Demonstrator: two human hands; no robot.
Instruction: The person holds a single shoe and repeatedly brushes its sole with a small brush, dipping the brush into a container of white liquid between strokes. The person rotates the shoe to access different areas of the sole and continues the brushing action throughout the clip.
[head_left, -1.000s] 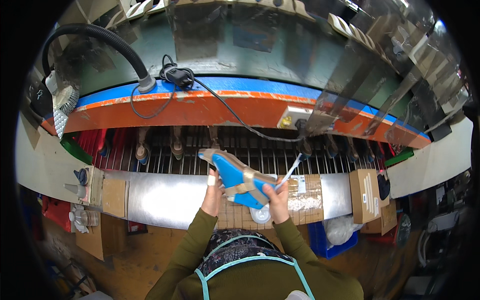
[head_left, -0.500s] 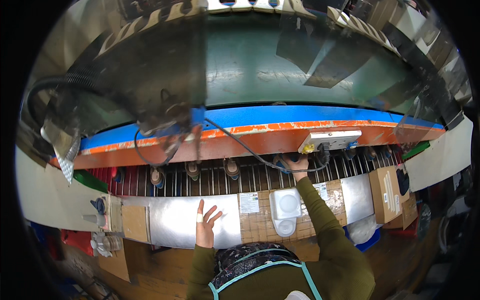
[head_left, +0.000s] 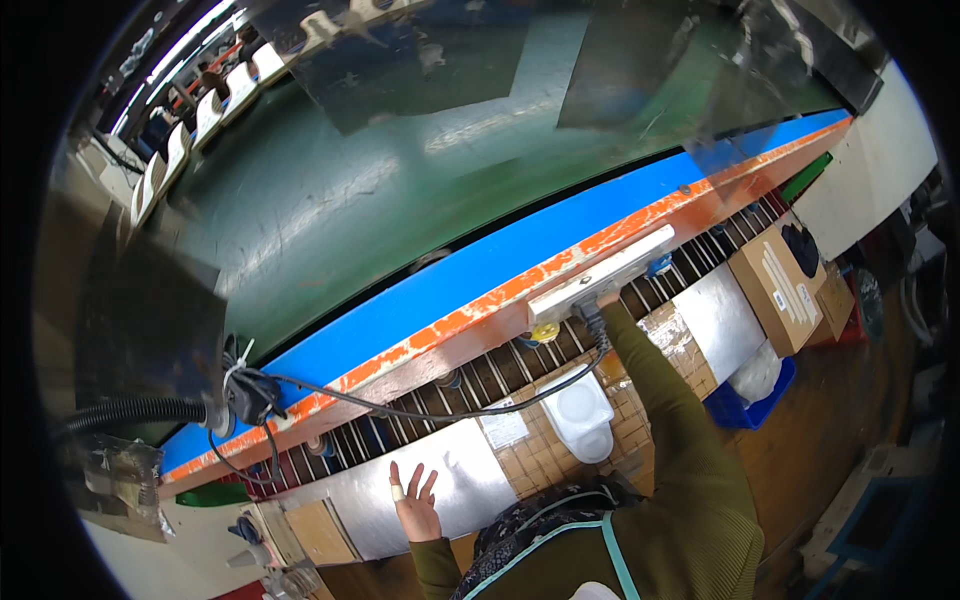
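Note:
My left hand hovers over the shiny metal sheet, open, its fingers spread, a pale wrap round one finger. My right arm stretches forward to the roller track. Only a bit of my right hand shows beside the white power strip; its fingers are hidden under the ledge, so what they touch cannot be seen. Parts of shoes stand on the rollers, half covered by the ledge. A white plastic dish lies on the taped cardboard between my arms.
A black cable loops from the power strip across the rollers. Beyond the blue and orange edge lies a green belt. To the right are a cardboard box and a blue bin holding a clear bag.
The whole view has tilted and turned. My right hand, earlier at a blue shoe on the rollers, is now mostly hidden by the power strip and ledge. My left hand stays open.

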